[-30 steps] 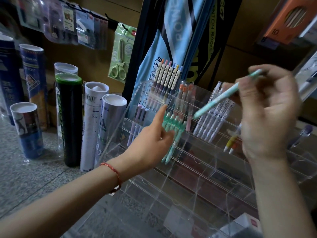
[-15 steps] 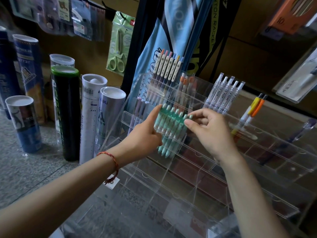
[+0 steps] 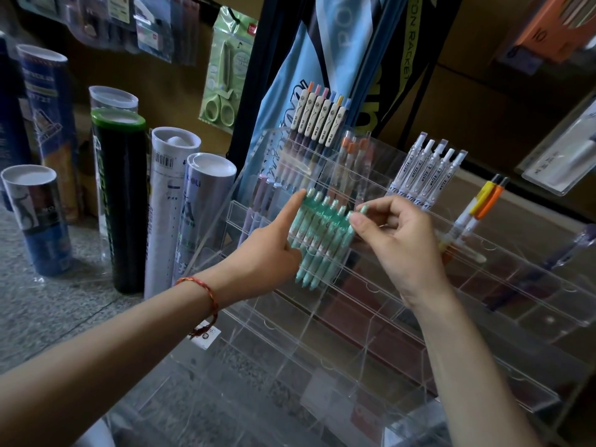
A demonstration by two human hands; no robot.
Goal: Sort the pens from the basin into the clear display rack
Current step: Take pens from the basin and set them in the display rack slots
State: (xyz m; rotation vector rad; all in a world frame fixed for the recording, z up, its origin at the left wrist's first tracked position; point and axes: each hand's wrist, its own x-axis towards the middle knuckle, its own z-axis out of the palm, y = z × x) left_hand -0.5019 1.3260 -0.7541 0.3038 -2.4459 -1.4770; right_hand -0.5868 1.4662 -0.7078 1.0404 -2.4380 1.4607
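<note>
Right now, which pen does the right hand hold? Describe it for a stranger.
Find the clear display rack. Below the cream flowered pens stands a row of mint-green pens. It is the rightmost pen, pinched at its top by the right hand.

Left hand (image 3: 270,251) touching teal pens (image 3: 317,237), right hand (image 3: 398,241) pinching rightmost teal pen (image 3: 347,238)

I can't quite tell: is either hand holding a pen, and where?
Right hand pinches the rightmost green pen near its top. Left hand holds nothing, only touching the row.
</note>
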